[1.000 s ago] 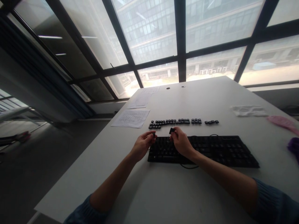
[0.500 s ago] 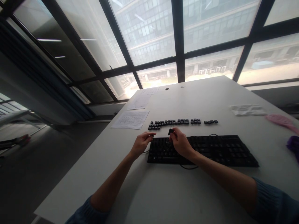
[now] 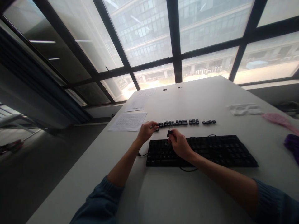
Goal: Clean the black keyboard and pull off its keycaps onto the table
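Your right hand [image 3: 179, 143] grips a black wire tool [image 3: 169, 133], obstructing the keyboard [image 3: 219, 146]. Your left hand [image 3: 146, 131] masks the left-end keycaps [image 3: 181, 122]; its grip is indeterminable. From the keyboard: paper [image 3: 128, 121], 10 o'clock; pink item [image 3: 277, 119], 2 o'clock.

Both hands [image 3: 163, 137] hover, fingers apparently pinched.

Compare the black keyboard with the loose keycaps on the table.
The keyboard is one long slab; the loose keycaps are small, separate pieces in clusters. The keyboard lies nearer the person, partly hidden by the right hand, whereas the loose keycaps lie farther off. Both are dark and rest on the white table.
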### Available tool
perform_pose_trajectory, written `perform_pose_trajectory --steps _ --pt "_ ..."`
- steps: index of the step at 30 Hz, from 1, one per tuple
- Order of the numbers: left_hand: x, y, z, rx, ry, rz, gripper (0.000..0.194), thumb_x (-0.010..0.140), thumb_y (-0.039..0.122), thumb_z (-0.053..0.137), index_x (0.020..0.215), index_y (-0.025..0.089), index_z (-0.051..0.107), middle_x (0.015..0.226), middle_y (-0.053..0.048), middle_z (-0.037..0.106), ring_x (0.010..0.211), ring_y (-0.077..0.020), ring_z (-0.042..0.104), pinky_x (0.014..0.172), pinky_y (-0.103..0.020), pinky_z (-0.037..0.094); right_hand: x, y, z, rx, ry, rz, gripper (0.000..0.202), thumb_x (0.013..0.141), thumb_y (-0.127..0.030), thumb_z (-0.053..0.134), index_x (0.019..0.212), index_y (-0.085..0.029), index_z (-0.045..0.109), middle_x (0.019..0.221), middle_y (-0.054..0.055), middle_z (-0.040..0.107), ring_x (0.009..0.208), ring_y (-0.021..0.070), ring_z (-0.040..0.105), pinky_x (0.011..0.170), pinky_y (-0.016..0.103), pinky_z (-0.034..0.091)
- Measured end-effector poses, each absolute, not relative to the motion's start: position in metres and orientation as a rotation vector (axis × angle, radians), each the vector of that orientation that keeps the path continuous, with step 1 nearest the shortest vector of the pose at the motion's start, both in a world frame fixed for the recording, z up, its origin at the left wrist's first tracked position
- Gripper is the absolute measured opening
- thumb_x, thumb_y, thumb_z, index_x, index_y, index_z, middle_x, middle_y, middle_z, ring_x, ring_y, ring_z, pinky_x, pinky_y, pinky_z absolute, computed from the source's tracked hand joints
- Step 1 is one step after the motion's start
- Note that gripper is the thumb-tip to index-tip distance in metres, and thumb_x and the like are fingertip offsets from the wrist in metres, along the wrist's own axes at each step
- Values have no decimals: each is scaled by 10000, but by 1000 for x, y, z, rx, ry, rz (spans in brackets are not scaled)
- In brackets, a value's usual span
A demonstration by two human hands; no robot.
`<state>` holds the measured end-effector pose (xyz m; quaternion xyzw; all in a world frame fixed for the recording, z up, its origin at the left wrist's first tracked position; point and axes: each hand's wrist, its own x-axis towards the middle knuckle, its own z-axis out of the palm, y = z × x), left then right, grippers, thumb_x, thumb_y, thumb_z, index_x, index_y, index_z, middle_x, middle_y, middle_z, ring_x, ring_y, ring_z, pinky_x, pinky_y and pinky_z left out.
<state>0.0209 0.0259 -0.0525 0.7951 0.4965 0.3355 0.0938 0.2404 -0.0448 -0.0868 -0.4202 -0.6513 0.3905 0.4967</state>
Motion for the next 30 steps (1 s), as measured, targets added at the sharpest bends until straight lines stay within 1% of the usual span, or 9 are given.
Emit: perform_pose_trajectory --steps 2,4,7,10,17,22,26,30 --pt "22 33 -60 2529 1498 985 145 809 363 754 887 241 751 1015 -42 693 967 -217 596 930 -381 478 240 -44 -87 -1018 -1581 950 114 942 -291 451 934 -213 534 720 13 643 640 165 599 615 267 416" --pt "21 39 -67 2627 1555 977 143 761 374 799 850 264 773 1124 -49 641 1032 -238 527 983 -406 427 240 -44 -88 -1023 -1584 947 108 942 -283 452 936 -216 537 722 9 644 638 162 594 612 264 411" --pt "18 44 -76 2662 1638 908 169 718 418 824 825 291 791 1196 -48 588 1060 -256 468 989 -421 387 240 -44 -88 -1028 -1586 943 97 941 -277 456 916 -218 529 721 5 643 640 160 596 608 260 408" --pt "17 48 -81 2654 1695 822 191 709 448 823 828 301 796 1235 -44 566 1096 -272 434 979 -426 364 240 -44 -87 -1027 -1584 954 86 939 -271 458 909 -219 519 716 3 641 644 161 602 611 259 412" --pt "16 50 -85 2652 1712 767 171 728 440 812 840 311 797 1246 -37 559 1123 -283 421 966 -433 343 240 -45 -86 -1037 -1597 955 90 934 -274 464 901 -215 523 722 9 645 648 165 604 615 265 413" --pt "15 49 -85 2670 1689 753 169 733 418 812 846 294 795 1239 -45 559 1107 -283 427 970 -437 349 240 -45 -86 -1037 -1596 959 96 939 -282 465 896 -217 521 722 6 644 649 165 605 620 266 416" --pt "12 48 -84 2670 1651 815 230 713 426 826 894 289 790 1189 -54 569 1080 -272 436 997 -432 362 240 -45 -86 -1041 -1591 966 102 942 -290 464 907 -217 526 723 6 643 650 166 606 625 268 418" --pt "8 46 -82 2639 1634 907 199 734 424 810 860 273 784 1137 -59 569 1054 -252 441 996 -404 384 240 -45 -86 -1040 -1593 971 104 936 -293 471 890 -215 523 715 5 641 636 164 601 614 268 414"
